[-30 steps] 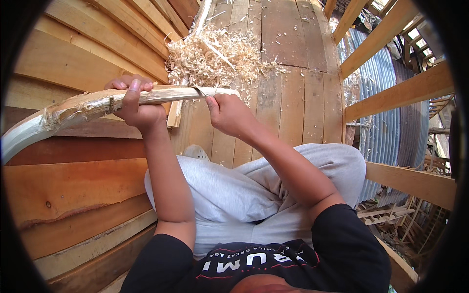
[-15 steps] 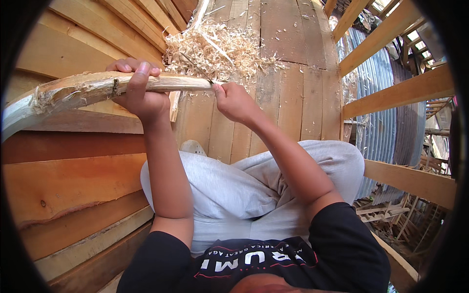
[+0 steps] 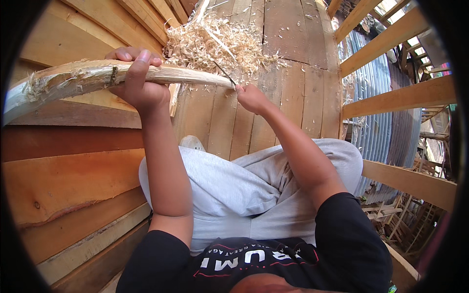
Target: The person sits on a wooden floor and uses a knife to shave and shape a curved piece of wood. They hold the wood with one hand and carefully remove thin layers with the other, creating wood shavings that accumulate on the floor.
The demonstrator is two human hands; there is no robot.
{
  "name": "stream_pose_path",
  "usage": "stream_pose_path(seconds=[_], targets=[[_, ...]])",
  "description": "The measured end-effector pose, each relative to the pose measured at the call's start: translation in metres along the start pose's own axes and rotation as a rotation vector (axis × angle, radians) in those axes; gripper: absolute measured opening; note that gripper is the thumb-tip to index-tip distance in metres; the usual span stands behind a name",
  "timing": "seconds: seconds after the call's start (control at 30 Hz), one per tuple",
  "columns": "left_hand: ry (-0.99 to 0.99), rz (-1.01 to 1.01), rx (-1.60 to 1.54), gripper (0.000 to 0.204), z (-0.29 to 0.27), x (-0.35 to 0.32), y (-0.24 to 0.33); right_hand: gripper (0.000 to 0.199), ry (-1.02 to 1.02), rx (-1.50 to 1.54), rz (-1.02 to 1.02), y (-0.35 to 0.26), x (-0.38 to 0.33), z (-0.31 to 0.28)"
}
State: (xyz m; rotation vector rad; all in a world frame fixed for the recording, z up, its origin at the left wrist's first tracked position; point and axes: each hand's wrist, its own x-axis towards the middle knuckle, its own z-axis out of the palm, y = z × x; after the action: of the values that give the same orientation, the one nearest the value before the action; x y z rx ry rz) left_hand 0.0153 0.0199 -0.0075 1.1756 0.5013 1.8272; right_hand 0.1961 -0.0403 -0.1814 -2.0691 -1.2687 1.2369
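Observation:
A long, curved wooden pole [image 3: 190, 75], pale and partly shaved, runs from the left rim across to the middle. My left hand [image 3: 139, 78] is wrapped round it, thumb on top, near a dark band on the wood. At the pole's right tip my right hand [image 3: 251, 98] is closed on a knife, whose thin dark blade [image 3: 223, 73] slants up and left past the tip. The handle is hidden in my fist. Rough, frayed fibres show on the pole's left part.
Curly wood shavings [image 3: 210, 46] lie heaped on the plank floor [image 3: 273, 97] beyond my hands. Stacked boards [image 3: 73, 180] form a wall at the left. Wooden rails [image 3: 398, 100] stand at the right, with corrugated metal sheets [image 3: 373, 88] beyond. My crossed legs [image 3: 224, 185] are below.
My right hand with the knife has moved right, from against the pole near its end out to the tip, and more of the blade shows. My left hand keeps its hold.

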Motion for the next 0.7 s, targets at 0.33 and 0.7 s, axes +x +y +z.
stream_pose_path(seconds=[0.33,0.7], targets=[[0.010,-0.020,-0.037,0.026,-0.009,0.006,0.001,0.049,-0.030,-0.100,-0.021,-0.045,-0.027,-0.012],[-0.016,-0.025,-0.100,0.030,-0.012,0.010,0.002,0.059,0.057,-0.157,-0.072,-0.006,-0.007,0.007]])
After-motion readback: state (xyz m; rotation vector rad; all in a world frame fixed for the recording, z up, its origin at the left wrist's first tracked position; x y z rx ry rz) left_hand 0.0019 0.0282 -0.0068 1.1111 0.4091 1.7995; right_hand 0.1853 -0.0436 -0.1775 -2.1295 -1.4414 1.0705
